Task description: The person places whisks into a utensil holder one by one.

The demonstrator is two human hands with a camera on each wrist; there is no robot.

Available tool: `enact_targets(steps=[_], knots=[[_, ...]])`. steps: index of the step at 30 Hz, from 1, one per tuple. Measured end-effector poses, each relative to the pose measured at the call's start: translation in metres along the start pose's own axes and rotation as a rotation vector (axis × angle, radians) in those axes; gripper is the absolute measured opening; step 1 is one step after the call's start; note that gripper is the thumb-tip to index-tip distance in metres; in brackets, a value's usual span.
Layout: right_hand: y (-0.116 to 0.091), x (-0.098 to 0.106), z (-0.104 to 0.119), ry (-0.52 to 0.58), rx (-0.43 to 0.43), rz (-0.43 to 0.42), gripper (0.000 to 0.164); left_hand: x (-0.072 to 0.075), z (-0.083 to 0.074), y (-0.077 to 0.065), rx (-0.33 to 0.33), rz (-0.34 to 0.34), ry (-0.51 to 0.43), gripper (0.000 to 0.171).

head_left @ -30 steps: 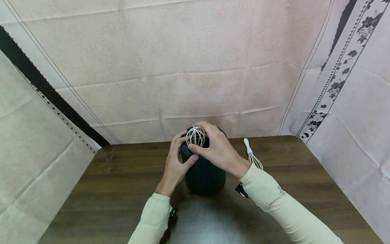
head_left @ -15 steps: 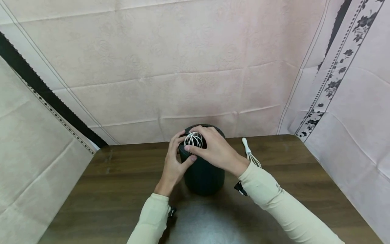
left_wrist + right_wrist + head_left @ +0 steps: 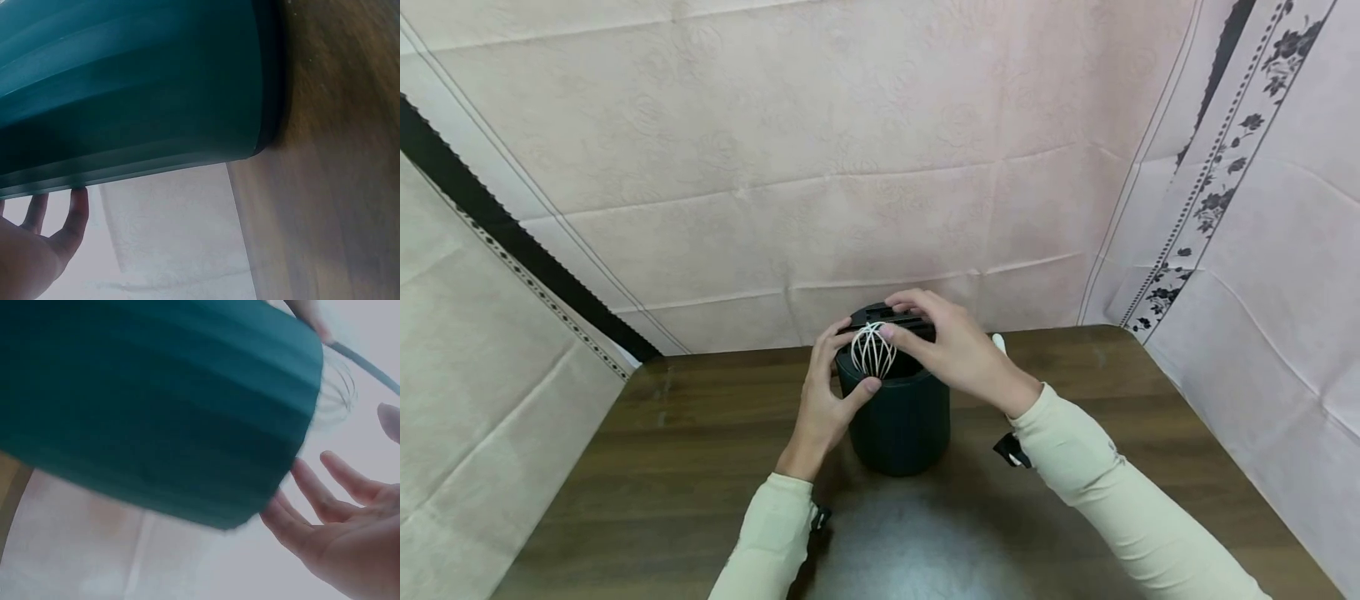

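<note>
A dark green ribbed utensil holder (image 3: 901,425) stands upright on the table, with a black lid (image 3: 880,315) raised at its far rim. The white wire head of a whisk (image 3: 873,350) rises from its opening near the left side; its handle is hidden inside. My left hand (image 3: 823,408) grips the holder's left rim, thumb in front and fingers behind. Over the right part of the opening, my right hand (image 3: 962,346) has its fingers loosely spread. In the right wrist view its fingertips are at the rim, and the whisk wires (image 3: 337,394) show beyond.
A second whisk (image 3: 998,342) lies on the wooden table (image 3: 662,467) to the right, mostly hidden behind my right hand and sleeve. Patterned pale cloth (image 3: 850,167) hangs behind the table and along both sides.
My right hand has let go of the whisk head and moved right. The whisk sits lower in the holder than a second ago. My left hand stays on the rim.
</note>
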State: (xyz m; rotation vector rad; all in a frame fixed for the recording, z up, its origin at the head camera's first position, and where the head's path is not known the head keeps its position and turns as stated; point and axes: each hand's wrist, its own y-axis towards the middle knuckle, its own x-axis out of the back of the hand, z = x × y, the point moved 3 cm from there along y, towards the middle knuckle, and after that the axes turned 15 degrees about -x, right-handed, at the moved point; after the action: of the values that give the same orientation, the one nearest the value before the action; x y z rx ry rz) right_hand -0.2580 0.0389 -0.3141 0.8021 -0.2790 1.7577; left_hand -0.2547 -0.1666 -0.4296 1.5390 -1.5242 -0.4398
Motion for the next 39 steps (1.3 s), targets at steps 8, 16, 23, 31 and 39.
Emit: enact_targets(steps=[8,16,23,31,39], knots=[[-0.004,0.037,-0.028,0.066,-0.022,-0.065,0.039,0.002,-0.001,0.002,-0.006,-0.001,-0.006,0.068],[-0.014,0.055,-0.072,0.097,-0.098,-0.04,0.049,0.003,-0.002,0.002,-0.004,-0.004,0.002,0.072],[-0.031,0.06,-0.119,0.067,-0.166,-0.066,0.053,-0.001,-0.002,0.004,0.006,0.006,-0.006,0.074],[-0.04,0.059,-0.176,-0.038,-0.134,-0.082,0.046,-0.002,-0.002,0.004,0.01,0.009,-0.007,0.075],[-0.044,0.05,-0.219,-0.063,-0.203,-0.011,0.058,-0.002,0.001,0.0,0.006,0.0,-0.012,0.073]])
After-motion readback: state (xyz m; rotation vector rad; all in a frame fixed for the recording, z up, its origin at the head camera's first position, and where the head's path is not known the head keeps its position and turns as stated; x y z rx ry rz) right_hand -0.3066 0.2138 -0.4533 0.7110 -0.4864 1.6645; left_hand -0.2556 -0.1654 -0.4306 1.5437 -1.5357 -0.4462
